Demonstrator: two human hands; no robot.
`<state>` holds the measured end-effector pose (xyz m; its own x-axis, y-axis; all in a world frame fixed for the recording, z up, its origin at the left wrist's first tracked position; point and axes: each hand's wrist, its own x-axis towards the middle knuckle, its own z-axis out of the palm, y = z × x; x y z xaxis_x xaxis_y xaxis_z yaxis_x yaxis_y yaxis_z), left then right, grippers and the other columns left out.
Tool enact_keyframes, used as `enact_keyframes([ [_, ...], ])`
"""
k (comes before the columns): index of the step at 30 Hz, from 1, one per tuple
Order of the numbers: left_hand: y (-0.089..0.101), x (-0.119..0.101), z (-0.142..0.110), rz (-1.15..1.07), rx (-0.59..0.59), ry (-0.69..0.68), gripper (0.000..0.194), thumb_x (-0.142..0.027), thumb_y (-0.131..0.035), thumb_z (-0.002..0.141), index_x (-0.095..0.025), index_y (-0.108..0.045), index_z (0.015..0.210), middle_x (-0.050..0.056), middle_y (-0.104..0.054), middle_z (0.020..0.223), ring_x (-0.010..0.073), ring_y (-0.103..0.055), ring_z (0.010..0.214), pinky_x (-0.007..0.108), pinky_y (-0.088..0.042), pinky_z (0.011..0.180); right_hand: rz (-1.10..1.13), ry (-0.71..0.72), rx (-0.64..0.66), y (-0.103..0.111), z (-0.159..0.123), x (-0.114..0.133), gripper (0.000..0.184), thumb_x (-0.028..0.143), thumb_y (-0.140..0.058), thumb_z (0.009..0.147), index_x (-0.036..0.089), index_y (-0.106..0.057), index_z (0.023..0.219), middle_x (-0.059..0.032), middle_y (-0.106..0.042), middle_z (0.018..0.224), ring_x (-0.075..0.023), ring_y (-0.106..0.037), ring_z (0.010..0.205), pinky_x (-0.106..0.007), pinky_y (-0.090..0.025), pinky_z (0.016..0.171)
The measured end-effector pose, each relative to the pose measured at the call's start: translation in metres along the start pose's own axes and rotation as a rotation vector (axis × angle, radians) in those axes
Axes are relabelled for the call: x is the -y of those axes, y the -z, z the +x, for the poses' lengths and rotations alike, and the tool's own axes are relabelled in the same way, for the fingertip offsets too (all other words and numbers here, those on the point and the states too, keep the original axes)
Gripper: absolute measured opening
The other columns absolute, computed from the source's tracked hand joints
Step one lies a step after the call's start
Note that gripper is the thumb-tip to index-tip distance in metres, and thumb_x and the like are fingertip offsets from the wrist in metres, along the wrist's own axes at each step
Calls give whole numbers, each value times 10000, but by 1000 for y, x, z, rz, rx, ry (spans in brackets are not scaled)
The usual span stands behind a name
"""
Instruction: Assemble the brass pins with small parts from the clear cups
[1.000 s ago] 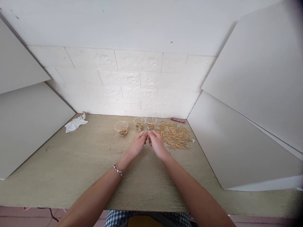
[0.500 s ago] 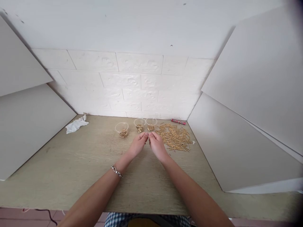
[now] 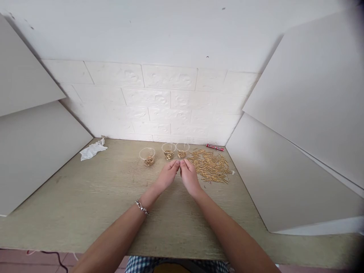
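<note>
My left hand [image 3: 168, 173] and my right hand [image 3: 188, 175] meet over the middle of the table, thumb tips side by side. Both are closed in a pinch; whatever lies between the fingertips is too small and hidden to name. Just beyond them stand three clear plastic cups, each with small gold-coloured metal parts at the bottom: a left cup [image 3: 147, 153], a middle cup [image 3: 168, 148] and a right cup [image 3: 182, 147]. To the right of my right hand spreads a loose pile of thin gold-coloured metal pins [image 3: 212, 167].
A red tube-shaped packet [image 3: 215, 147] lies against the back wall [image 3: 159, 98]. At the far left is a crumpled white tissue [image 3: 93, 149]. Pale panels [image 3: 301, 178] wall in the table [image 3: 93, 204] on both sides. Fine brownish specks lie near the left cup.
The view has shifted very slightly. Both hands stay pinched together in the same place, with their thumb tips a little closer; cups and pins have not moved.
</note>
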<state>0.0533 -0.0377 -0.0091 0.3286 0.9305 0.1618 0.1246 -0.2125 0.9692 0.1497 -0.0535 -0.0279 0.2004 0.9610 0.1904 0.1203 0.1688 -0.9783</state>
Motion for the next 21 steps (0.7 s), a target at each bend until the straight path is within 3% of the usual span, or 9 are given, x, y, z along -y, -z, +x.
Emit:
enact_keyframes([
  [10, -8, 16, 3, -25, -24, 24, 304, -403, -375, 824, -169, -484, 665, -12, -495, 650, 127, -451, 643, 260, -393, 633, -179, 129, -174, -9, -7, -2, 294, 332, -328, 862, 210, -316, 594, 42, -384, 552, -124, -362, 559, -253, -277, 557],
  [21, -9, 19, 2, -96, -28, 75, 322, -438, -381, 822, -168, -445, 658, -25, -440, 618, 104, -413, 587, 241, -380, 583, -119, 85, -104, -5, -3, -3, 304, 363, -328, 852, 212, -308, 589, 40, -380, 546, -121, -363, 542, -245, -288, 542],
])
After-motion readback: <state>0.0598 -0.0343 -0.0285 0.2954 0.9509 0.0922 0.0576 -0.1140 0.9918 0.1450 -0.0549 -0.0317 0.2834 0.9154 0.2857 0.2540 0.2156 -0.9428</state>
